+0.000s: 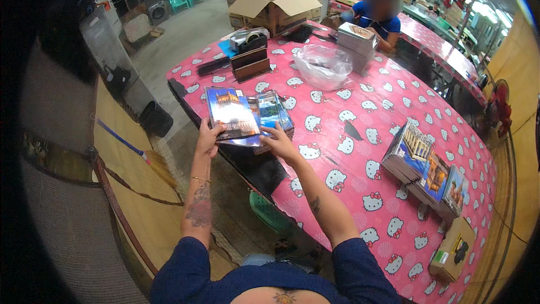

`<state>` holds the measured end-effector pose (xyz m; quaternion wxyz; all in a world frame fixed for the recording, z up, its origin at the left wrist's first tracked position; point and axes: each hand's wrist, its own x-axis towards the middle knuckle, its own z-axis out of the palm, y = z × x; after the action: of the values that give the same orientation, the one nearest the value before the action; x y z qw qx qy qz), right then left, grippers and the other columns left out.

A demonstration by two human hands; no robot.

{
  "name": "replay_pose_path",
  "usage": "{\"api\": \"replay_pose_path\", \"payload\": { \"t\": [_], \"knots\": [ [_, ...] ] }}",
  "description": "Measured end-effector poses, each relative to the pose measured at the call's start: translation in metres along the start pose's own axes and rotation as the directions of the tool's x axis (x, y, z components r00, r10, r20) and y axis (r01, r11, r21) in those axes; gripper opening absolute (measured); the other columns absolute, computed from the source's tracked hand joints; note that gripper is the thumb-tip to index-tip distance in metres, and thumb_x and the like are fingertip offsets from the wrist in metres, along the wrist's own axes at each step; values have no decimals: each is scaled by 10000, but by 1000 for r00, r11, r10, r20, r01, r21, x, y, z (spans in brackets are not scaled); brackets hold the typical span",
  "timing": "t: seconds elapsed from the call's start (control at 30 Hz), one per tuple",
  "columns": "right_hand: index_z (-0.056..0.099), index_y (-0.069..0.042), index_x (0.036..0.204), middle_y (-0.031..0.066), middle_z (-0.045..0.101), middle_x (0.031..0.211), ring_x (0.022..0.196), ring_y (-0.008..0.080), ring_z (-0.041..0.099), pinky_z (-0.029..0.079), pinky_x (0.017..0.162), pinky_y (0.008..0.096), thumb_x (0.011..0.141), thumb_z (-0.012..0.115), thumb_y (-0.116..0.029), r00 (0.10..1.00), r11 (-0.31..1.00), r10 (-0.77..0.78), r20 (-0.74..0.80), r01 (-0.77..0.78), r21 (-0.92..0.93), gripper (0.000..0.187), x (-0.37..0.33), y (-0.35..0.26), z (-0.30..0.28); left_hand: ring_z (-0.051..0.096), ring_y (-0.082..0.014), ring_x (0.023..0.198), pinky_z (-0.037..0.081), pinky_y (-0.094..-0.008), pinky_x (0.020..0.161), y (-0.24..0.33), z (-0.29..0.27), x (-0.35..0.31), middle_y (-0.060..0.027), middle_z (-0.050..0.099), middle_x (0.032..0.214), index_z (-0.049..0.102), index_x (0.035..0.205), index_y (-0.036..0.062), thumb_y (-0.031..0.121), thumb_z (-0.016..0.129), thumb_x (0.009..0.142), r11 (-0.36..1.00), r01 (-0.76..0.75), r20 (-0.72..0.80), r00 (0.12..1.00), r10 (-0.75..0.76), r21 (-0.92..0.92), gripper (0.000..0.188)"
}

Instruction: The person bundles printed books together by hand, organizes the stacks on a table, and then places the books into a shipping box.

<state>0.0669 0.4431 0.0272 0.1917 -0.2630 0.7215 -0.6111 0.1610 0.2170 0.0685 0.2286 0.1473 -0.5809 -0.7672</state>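
The left hand [209,133] pinches the lower left corner of a spiral-bound notebook [229,110], thumb laid on the glossy cover and the other fingers mostly hidden under it. The right hand [279,142] is partly open, its fingers bent at the notebook's lower right corner; whether it grips that corner or only touches it, I cannot tell. The notebook, with a lit building on its blue cover, is at the near left edge of a table [332,205] covered in pink cat-print sheeting — just left of a notebook stack [274,111], which it partly overlaps. Beyond these stand a brown holder [251,67] and an open cardboard carton [275,10], with a clear plastic bag [322,67] to the right of the holder. Three notebook piles [426,170] sit side by side on the right — a small cardboard box [453,249] lies nearer the person.
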Motion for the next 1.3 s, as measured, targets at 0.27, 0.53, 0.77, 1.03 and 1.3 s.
{"api": "replay_pose_path", "payload": {
  "t": [0.27,0.53,0.77,1.03,1.3],
  "knots": [
    [164,-44,1497,126,454,1355,1242,211,461,367,1051,333,898,668,-300,998,683,6,56,-45,729,824,-71,-46,-49,591,-253,1089,524,-365,897,73,124,-101,-141,550,1210,304,1377,11,-53,641,739,982,-58,390,912,126,-181,725],
    [241,-46,1433,161,448,1303,1229,237,418,342,1041,359,807,634,48,844,974,-225,-486,200,-104,745,-280,59,-171,586,-181,874,497,-330,720,-118,209,-165,-90,569,1072,421,1282,21,-30,691,783,784,-449,705,709,20,429,569],
    [420,-18,1309,147,531,1231,1144,228,490,390,997,366,910,603,-114,759,990,-96,-644,140,18,450,-385,158,-176,552,-285,1056,439,-379,924,-237,264,-252,-154,577,1105,456,1259,-5,10,594,862,862,-266,732,662,-162,431,420],
    [351,19,1339,151,602,1157,1057,263,585,439,947,375,929,607,-173,433,996,-83,-897,28,-79,520,-401,22,-336,463,-358,1203,351,-401,1044,-144,488,-265,-268,459,1297,279,1424,-63,87,601,890,793,-563,755,618,217,233,642],
    [440,-4,1351,219,370,1395,1312,377,352,328,1027,524,846,668,-408,376,433,-70,-924,-823,-368,685,-407,38,-441,515,-389,1050,435,-474,890,-180,589,-267,-234,493,1150,448,1352,57,233,625,859,245,-806,828,560,22,538,552]
  ]
}}
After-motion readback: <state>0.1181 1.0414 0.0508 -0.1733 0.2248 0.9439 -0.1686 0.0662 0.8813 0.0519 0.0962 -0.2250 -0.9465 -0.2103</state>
